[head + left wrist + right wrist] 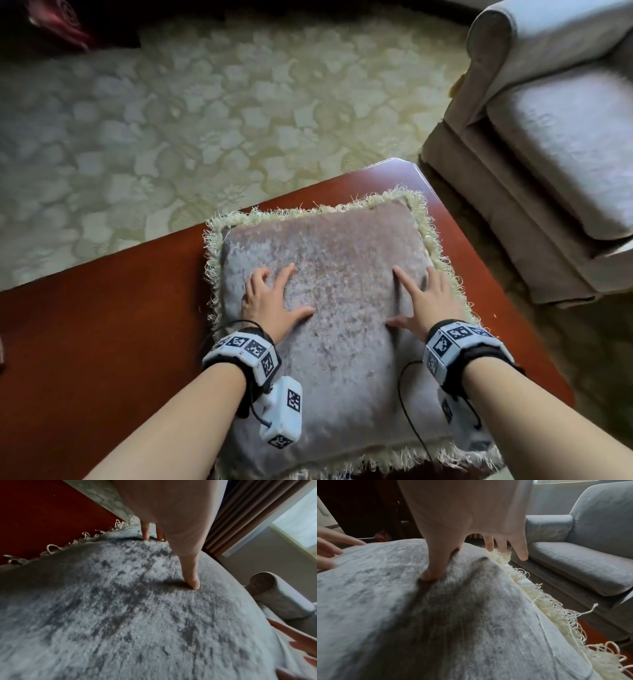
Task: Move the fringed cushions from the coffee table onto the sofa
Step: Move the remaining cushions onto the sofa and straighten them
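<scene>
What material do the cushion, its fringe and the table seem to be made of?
The cushion looks like grey velvet or chenille: short plush pile, with darker and lighter patches and dents under the fingers. Its fringe seems to be cream cotton or similar yarn, in loose loops and strands. The table looks like reddish-brown polished wood or veneer, smooth with a soft sheen; which of the two cannot be told.

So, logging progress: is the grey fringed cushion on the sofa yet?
No, the grey fringed cushion lies on the red-brown wooden coffee table under both hands.
</scene>
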The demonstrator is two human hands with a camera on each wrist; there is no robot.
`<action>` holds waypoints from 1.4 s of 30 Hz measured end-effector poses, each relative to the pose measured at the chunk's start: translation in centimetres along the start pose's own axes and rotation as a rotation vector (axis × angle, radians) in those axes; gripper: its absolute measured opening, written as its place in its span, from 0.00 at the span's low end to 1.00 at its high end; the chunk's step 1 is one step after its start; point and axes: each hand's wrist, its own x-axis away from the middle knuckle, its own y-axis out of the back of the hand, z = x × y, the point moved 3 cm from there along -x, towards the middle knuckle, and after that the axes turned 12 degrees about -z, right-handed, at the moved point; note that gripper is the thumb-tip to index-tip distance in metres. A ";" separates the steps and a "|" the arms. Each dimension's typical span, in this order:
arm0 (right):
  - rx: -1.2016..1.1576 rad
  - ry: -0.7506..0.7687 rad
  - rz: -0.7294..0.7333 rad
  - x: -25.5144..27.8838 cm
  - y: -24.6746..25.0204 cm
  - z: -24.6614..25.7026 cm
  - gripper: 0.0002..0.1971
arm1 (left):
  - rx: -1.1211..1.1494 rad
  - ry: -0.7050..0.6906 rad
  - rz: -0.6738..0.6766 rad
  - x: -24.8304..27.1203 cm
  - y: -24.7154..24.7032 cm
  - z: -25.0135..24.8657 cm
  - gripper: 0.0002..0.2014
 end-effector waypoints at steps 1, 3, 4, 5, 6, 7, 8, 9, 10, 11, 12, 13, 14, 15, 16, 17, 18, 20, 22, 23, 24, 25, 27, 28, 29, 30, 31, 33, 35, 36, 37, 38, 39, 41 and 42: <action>-0.019 -0.016 0.021 -0.5 -0.2 -0.3 0.51 | -0.021 0.029 0.017 0.0 -0.5 0.1 0.44; -0.051 -0.042 0.064 -1.2 -0.5 -0.9 0.55 | -0.084 0.084 0.033 -0.1 -1.0 0.4 0.50; -0.069 -0.049 0.084 -1.5 -0.7 -1.2 0.56 | -0.108 0.122 0.035 -0.1 -1.3 0.6 0.53; -0.099 -0.051 0.099 -2.0 -1.1 -1.6 0.59 | -0.119 0.161 0.034 -0.3 -1.4 0.9 0.54; -0.141 -0.052 0.110 -2.4 -1.5 -1.9 0.61 | -0.122 0.190 0.036 -0.4 -1.4 1.2 0.56; -0.194 -0.052 0.110 -2.8 -2.0 -2.3 0.63 | -0.126 0.206 0.041 -0.5 -1.5 1.5 0.56; -0.249 -0.056 0.099 -3.0 -2.6 -2.7 0.66 | -0.133 0.209 0.052 -0.5 -1.6 1.7 0.56; -0.292 -0.058 0.085 -3.2 -2.9 -3.0 0.68 | -0.133 0.207 0.066 -0.6 -1.6 2.0 0.55; -0.319 -0.057 0.070 -3.4 -3.3 -3.3 0.69 | -0.122 0.207 0.080 -0.6 -1.6 2.2 0.55; -0.333 -0.051 0.062 -3.5 -3.6 -3.4 0.70 | -0.108 0.208 0.088 -0.7 -1.6 2.3 0.54; -0.342 -0.044 0.064 -3.7 -3.8 -3.5 0.70 | -0.105 0.211 0.092 -0.7 -1.5 2.5 0.54; -0.356 -0.043 0.075 -3.9 -3.9 -3.5 0.70 | -0.117 0.219 0.093 -0.7 -1.5 2.8 0.54; -0.374 -0.047 0.089 -4.1 -4.0 -3.5 0.70 | -0.134 0.237 0.092 -0.7 -1.4 3.1 0.55; -0.393 -0.053 0.106 -4.4 -4.1 -3.5 0.70 | -0.141 0.278 0.094 -0.7 -1.4 3.4 0.57; -0.411 -0.057 0.125 -4.6 -4.2 -3.5 0.70 | -0.124 0.343 0.101 -0.7 -1.6 3.9 0.58; -0.424 -0.059 0.141 -4.8 -4.3 -3.5 0.70 | -0.085 0.418 0.116 -0.6 -1.9 4.3 0.60; -0.434 -0.062 0.153 -4.9 -4.3 -3.6 0.70 | -0.031 0.486 0.130 -0.5 -2.2 4.6 0.61; -0.448 -0.063 0.162 -5.1 -4.4 -3.6 0.70 | 0.061 0.573 0.143 -0.3 -2.4 4.8 0.64; -0.451 -0.060 0.164 -5.4 -4.6 -3.6 0.70 | 0.098 0.599 0.159 -0.5 -2.5 4.8 0.65; -0.452 -0.059 0.165 -5.6 -4.8 -3.6 0.71 | 0.109 0.597 0.172 -0.7 -2.4 4.9 0.65; -0.451 -0.062 0.164 -5.7 -5.0 -3.7 0.71 | 0.118 0.581 0.187 -0.9 -2.6 5.3 0.65; -0.446 -0.069 0.164 -5.7 -5.1 -3.6 0.70 | 0.123 0.563 0.207 -1.2 -2.7 5.8 0.66; -0.426 -0.091 0.172 -6.0 -5.3 -3.8 0.70 | 0.127 0.508 0.252 -1.5 -2.9 6.9 0.67; -0.421 -0.096 0.179 -6.1 -5.5 -3.9 0.70 | 0.124 0.478 0.274 -1.7 -2.9 7.3 0.66; -0.422 -0.091 0.180 -6.4 -5.7 -4.1 0.69 | 0.118 0.452 0.293 -1.8 -2.7 7.6 0.66; -0.429 -0.079 0.179 -6.7 -6.1 -4.3 0.69 | 0.120 0.427 0.297 -1.8 -2.5 7.7 0.65; -0.442 -0.066 0.180 -7.0 -6.3 -4.5 0.70 | 0.137 0.404 0.288 -1.8 -2.3 7.8 0.64; -0.470 -0.063 0.194 -7.1 -6.4 -4.6 0.70 | 0.207 0.381 0.243 -1.4 -1.8 7.7 0.67; -0.478 -0.060 0.194 -6.9 -5.6 -4.6 0.70 | 0.277 0.383 0.199 -0.9 -1.6 7.6 0.67; -0.481 -0.053 0.187 -6.7 -5.2 -4.6 0.70 | 0.298 0.385 0.188 -0.7 -1.4 7.6 0.66; -0.482 -0.045 0.174 -6.6 -4.9 -4.5 0.71 | 0.302 0.381 0.181 -0.5 -1.1 7.5 0.65; -0.481 -0.042 0.157 -6.4 -4.5 -4.5 0.71 | 0.297 0.370 0.170 -0.4 -0.8 7.3 0.64; -0.481 -0.037 0.133 -6.1 -4.2 -4.4 0.72 | 0.292 0.355 0.159 -0.3 -0.3 7.1 0.64; -0.488 -0.034 0.079 -5.2 -3.7 -4.2 0.71 | 0.290 0.316 0.131 0.1 0.9 6.5 0.63; -0.490 -0.039 0.053 -4.4 -3.3 -4.3 0.71 | 0.284 0.297 0.122 0.4 1.5 6.2 0.63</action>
